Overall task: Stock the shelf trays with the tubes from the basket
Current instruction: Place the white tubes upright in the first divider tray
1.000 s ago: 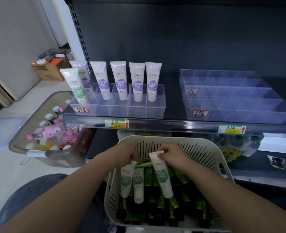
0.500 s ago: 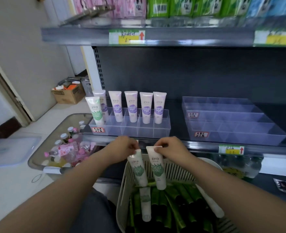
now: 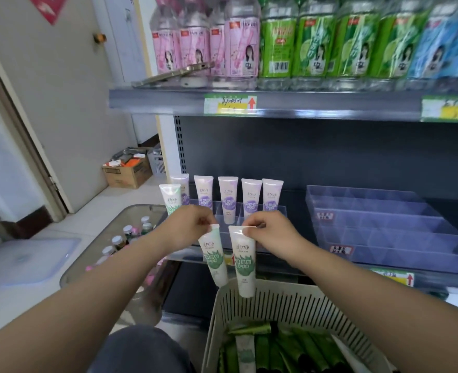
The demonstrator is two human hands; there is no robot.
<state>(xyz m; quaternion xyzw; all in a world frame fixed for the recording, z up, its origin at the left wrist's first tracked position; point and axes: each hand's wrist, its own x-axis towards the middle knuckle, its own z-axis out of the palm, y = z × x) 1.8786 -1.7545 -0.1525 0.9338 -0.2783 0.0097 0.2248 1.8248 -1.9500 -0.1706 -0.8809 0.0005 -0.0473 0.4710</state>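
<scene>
Over the basket [image 3: 276, 300] at 6 o'clock, the left hand [image 3: 192, 224] pinches the left tube [image 3: 215, 261] and the right hand [image 3: 271, 230] pinches the right tube [image 3: 245, 267]. At 12 o'clock the left tray [image 3: 236, 224] has five purple tubes [image 3: 227, 200] and one green tube [image 3: 170, 197]. The right tray [image 3: 389, 238] at 3 o'clock holds no tubes. Lots wait in the basket, so most work seems left.

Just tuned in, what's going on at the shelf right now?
A person holds two tubes from the basket, one per hand. The left hand pinches the top of the left green tube, and the right hand pinches the right green tube. Both hang over the basket's far rim, in front of the left tray. That tray holds five purple tubes in its back row and one standing green tube at front left.
</scene>
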